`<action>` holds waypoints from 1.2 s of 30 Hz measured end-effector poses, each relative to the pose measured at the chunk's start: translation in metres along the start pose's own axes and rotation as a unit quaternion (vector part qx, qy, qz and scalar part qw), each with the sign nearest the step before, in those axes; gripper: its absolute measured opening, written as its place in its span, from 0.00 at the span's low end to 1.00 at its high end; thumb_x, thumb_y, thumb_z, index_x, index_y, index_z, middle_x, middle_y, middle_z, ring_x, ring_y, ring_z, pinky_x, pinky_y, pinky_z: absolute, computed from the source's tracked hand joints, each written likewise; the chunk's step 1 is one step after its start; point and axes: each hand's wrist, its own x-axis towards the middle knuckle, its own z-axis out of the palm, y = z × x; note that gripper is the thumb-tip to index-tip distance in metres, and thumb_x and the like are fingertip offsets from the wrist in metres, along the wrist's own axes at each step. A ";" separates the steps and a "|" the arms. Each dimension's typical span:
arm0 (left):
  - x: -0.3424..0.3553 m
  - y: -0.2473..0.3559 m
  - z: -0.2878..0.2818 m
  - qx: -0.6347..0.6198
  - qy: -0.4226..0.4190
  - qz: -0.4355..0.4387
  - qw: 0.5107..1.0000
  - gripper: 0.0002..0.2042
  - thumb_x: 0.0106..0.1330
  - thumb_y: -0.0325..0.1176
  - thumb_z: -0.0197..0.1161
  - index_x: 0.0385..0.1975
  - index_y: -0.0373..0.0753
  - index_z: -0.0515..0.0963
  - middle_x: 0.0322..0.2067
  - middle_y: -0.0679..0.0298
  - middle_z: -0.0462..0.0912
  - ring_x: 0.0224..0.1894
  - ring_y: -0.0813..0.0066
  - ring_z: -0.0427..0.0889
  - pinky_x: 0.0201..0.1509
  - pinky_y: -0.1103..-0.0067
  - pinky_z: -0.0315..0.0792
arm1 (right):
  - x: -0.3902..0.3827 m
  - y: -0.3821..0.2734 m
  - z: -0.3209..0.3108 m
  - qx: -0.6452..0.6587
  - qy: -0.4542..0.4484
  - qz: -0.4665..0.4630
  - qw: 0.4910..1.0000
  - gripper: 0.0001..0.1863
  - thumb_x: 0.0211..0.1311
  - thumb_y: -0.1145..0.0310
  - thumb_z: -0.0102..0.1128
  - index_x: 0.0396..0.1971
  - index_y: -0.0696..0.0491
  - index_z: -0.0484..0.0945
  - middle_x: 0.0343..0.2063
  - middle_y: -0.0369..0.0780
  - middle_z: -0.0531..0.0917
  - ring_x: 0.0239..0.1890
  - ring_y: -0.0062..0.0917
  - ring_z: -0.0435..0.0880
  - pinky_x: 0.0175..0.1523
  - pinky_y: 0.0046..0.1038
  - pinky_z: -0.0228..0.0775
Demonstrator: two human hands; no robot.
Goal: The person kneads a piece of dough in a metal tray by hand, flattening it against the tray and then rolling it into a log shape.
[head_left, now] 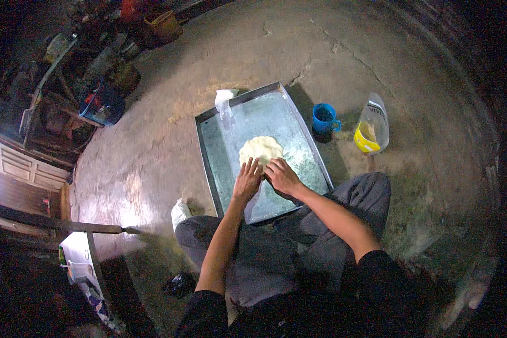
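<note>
A lump of pale dough (263, 147) lies near the middle of a shallow metal tray (228, 186) in front of me. My left hand (248, 179) rests against the dough's near left edge, its fingers stretched out and touching it. At the near right edge, my right hand (282, 177) has its fingers bent over the dough and closed against it. The thumbs and the underside of the dough are mostly hidden. A crumpled white plastic bag (225, 99) hangs over the tray's far left rim.
Right of the tray stand a blue mug (324, 119) and an open clear-and-yellow bag (372, 130). A white bag (180, 214) sits by my left knee, with a black bag (180, 285) nearer me. A blue bucket (102, 105) and cluttered rack stand far left. Cracked concrete floor (253, 39) surrounds everything.
</note>
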 end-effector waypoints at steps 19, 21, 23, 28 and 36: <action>0.014 0.002 -0.022 -0.165 0.050 -0.083 0.982 0.16 0.59 0.22 0.57 0.48 0.39 0.76 0.40 0.54 0.84 0.43 0.54 0.84 0.48 0.66 0.78 | 0.003 0.025 -0.013 0.022 -0.047 0.051 0.997 0.19 0.58 0.73 0.56 0.51 0.59 0.78 0.56 0.49 0.76 0.63 0.44 0.70 0.71 0.42 0.57; 0.026 0.003 -0.030 -0.205 0.040 -0.107 0.972 0.15 0.62 0.23 0.57 0.49 0.40 0.77 0.43 0.53 0.84 0.44 0.52 0.84 0.48 0.64 0.78 | 0.007 0.037 -0.015 0.060 -0.046 0.050 0.996 0.18 0.60 0.73 0.55 0.51 0.60 0.76 0.54 0.50 0.78 0.60 0.43 0.74 0.67 0.41 0.62; 0.027 -0.003 -0.036 -0.255 0.058 -0.105 0.960 0.14 0.63 0.24 0.57 0.49 0.39 0.78 0.44 0.52 0.84 0.45 0.50 0.83 0.48 0.63 0.77 | 0.020 0.034 -0.030 0.133 -0.075 0.085 0.985 0.17 0.62 0.75 0.52 0.51 0.60 0.74 0.45 0.53 0.82 0.50 0.48 0.81 0.55 0.43 0.73; 0.040 -0.016 -0.061 -0.308 0.096 -0.093 0.942 0.11 0.65 0.26 0.57 0.46 0.37 0.79 0.41 0.49 0.84 0.45 0.47 0.83 0.47 0.61 0.76 | 0.052 0.032 -0.063 0.165 -0.107 0.120 0.973 0.18 0.62 0.76 0.50 0.54 0.56 0.73 0.35 0.57 0.83 0.40 0.53 0.83 0.44 0.48 0.74; 0.052 -0.015 -0.110 -0.376 0.137 -0.085 0.913 0.10 0.67 0.29 0.59 0.46 0.35 0.80 0.37 0.47 0.85 0.38 0.48 0.84 0.42 0.65 0.76 | 0.096 0.030 -0.119 0.190 -0.138 0.088 0.968 0.11 0.69 0.72 0.50 0.48 0.57 0.76 0.33 0.54 0.84 0.37 0.50 0.84 0.42 0.43 0.74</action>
